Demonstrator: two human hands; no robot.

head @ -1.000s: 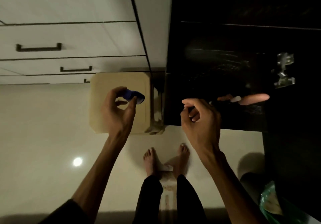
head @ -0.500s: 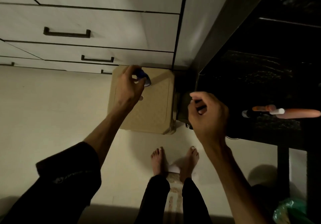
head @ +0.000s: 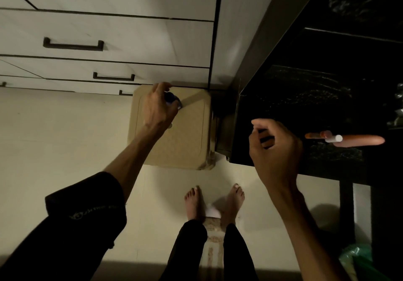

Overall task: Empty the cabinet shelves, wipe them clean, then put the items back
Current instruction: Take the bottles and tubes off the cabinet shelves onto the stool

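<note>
Over a tan stool beside white drawers: left hand gripped a small blue item, lowering it. Right hand curled, seemingly empty, near the dark counter. Best set flat, away from the stool's edge.

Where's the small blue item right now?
In the head view, left of centre: the left hand holds the small blue item over the tan stool, below the white drawers.

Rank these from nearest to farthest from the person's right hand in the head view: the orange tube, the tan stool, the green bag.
From the right hand:
1. Orange tube, just to its right on the dark shelf.
2. Tan stool, to its left on the floor.
3. Green bag, bottom right corner.
</note>
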